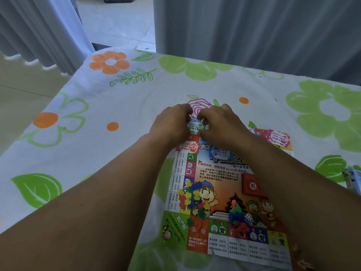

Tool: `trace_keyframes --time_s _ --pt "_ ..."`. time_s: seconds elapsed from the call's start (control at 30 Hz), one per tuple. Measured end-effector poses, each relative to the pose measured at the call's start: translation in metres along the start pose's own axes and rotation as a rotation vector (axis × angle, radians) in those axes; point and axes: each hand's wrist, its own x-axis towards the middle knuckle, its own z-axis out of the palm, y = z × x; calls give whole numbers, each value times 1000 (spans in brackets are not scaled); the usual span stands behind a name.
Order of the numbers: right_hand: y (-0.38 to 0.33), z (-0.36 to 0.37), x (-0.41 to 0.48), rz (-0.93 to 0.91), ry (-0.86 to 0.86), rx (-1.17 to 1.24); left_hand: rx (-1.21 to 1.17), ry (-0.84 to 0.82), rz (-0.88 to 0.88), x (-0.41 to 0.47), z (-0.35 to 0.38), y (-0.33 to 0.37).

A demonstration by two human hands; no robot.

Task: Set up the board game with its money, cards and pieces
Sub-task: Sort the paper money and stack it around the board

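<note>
board: one paper game board (218, 194) flat on the flowered tablecloth (97, 98); long axis runs away from the person, far end leaning slightly left; centre print reads upright to the wearer
left hand (172, 122): at the board's far edge, fingers curled, pinching the left end of the green money note (195, 126)
right hand (218, 124): just beside the left, fingers curled onto the same note's right end
green money note: between the two hands, long axis left-right, at the far edge of the board; one note or several, can't tell
other money: 3 more colours: red-orange note (190, 146) and blue note (220, 153) on the board near the wrists, magenta notes (277, 138) off the board's far right corner
cards: 1 red card stack (253, 185) on the board, partly under the right forearm
pieces: 2 heaps: house pieces (192, 198) at board left, pawns (236, 214) at centre-near
die: 1 white die (248, 217), just beside the pawns
box: 1 game box (353, 178), cropped at the right edge, well apart from the board
</note>
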Motion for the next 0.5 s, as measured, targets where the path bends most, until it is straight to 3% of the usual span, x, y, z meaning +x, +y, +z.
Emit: trace_keyframes --time_s 0.17,0.5 --pt "5 0 0 7 -67 -74 4 0 -10 0 1 1" --pt "3 0 1 7 -31 -25 25 7 -2 -1 -1 2"
